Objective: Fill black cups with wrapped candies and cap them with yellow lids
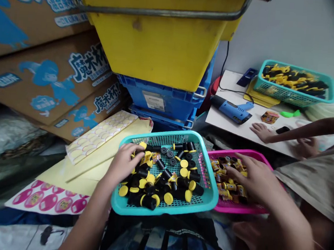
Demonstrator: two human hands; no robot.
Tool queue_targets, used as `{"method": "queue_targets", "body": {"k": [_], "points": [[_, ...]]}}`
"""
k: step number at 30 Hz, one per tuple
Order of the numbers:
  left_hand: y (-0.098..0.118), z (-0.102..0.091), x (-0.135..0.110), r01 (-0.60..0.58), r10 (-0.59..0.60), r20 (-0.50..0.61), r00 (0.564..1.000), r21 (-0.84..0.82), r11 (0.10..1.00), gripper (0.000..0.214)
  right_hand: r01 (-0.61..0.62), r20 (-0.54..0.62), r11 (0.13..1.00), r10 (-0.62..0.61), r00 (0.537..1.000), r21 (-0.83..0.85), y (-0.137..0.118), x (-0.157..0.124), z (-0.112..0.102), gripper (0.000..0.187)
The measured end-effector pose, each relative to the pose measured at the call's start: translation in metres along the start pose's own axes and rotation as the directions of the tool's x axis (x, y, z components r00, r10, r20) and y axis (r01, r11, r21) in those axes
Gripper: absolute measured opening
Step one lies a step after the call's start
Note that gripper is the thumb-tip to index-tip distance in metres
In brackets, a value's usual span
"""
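Note:
My left hand (123,164) rests inside a teal plastic basket (205,181), its fingers curled among black cylinders with yellow caps (149,202). Whether it grips one, I cannot tell. Several loose yellow caps (184,163) and black rings (170,154) lie among them on the mesh floor. My right hand (251,178) reaches into a pink plastic basket (242,208) with its fingers spread. Small gold and brown wrapped packets (228,186) fill that basket and lie under the fingertips. The two baskets stand side by side, touching.
A co-worker's hands (262,132) rest on a white board holding a blue hot-glue gun (231,109) and a teal basket of black-and-yellow parts (295,84). Sheets of round stickers (47,196) lie left. Stacked yellow and blue crates (155,51) and printed cardboard boxes (50,78) stand behind.

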State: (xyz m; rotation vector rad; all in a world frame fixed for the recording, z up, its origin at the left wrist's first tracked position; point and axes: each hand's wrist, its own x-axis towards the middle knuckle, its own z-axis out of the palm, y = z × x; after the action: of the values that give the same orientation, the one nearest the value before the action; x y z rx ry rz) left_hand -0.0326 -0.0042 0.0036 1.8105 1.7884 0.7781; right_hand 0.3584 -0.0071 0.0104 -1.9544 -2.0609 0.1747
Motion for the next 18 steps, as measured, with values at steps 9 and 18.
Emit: {"method": "queue_targets", "body": {"k": [9, 18], "points": [[-0.010, 0.021, -0.020, -0.213, 0.229, -0.058, 0.972, 0.201, 0.956, 0.016, 0.021, 0.402, 0.786, -0.338, 0.851, 0.618, -0.159, 0.046, 0.041, 0.051], [0.020, 0.020, -0.017, 0.202, -0.355, -0.029, 0.934, -0.779, 0.594, 0.044, -0.301, 0.372, 0.219, -0.527, 0.764, 0.928, -0.178, 0.057, 0.085, 0.043]]}}
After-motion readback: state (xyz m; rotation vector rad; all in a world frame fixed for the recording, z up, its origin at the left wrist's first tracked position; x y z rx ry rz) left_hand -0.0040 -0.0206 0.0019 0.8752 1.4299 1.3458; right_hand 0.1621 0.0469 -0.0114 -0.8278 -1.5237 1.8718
